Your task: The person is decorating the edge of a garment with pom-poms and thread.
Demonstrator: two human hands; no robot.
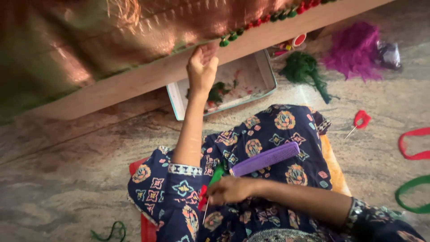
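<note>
Fabric (112,40), shimmering copper-green, lies over a wooden board (148,76), its lower edge trimmed with a row of red and green tassels (264,19). Our left hand (202,67) reaches up to that edge, fingers (207,53) curled closed on the fabric beside the last green tassel. Our right hand (229,189) rests on the patterned lap, fingers pinched shut on a thin needle (205,216) with bits of red and green thread (210,183). A purple comb (265,158) lies on the lap just beside this hand. On the stone floor (67,179) we see an open shallow box (224,85), green yarn (304,69), purple yarn (354,49) and red-handled scissors (361,119).
</note>
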